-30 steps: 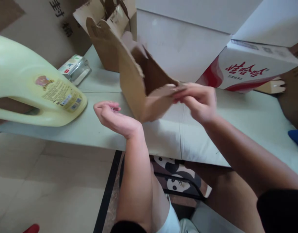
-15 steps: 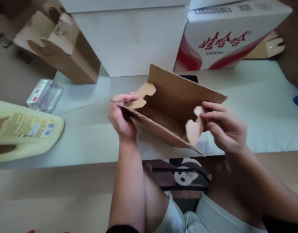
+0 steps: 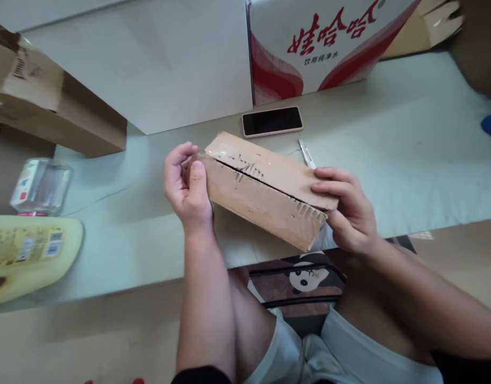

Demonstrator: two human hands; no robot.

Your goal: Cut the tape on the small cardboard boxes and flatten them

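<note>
Between my two hands is a small brown cardboard box (image 3: 261, 200), held tilted above the table's front part. Its two long top flaps are folded in, with a narrow dark gap running between them and torn, scuffed paper along that seam. My left hand (image 3: 191, 186) grips the left end, thumb on the near flap. At the right end my right hand (image 3: 347, 210) closes on the corner, its fingers on the far flap and its thumb lower down. Just beyond the box lies a slim utility knife (image 3: 307, 154), partly hidden by it.
A phone (image 3: 272, 121) lies behind the box. White cartons, one with red lettering (image 3: 329, 48), line the back. At left are a brown carton (image 3: 69, 106), a clear plastic bottle (image 3: 43, 184) and a yellow jug (image 3: 33, 253). The table (image 3: 409, 149) ends before my lap.
The long flaps, upright before, are now folded over the top, hiding the inside and the end tabs. My view has shifted, and the phone and utility knife now show behind the box.
</note>
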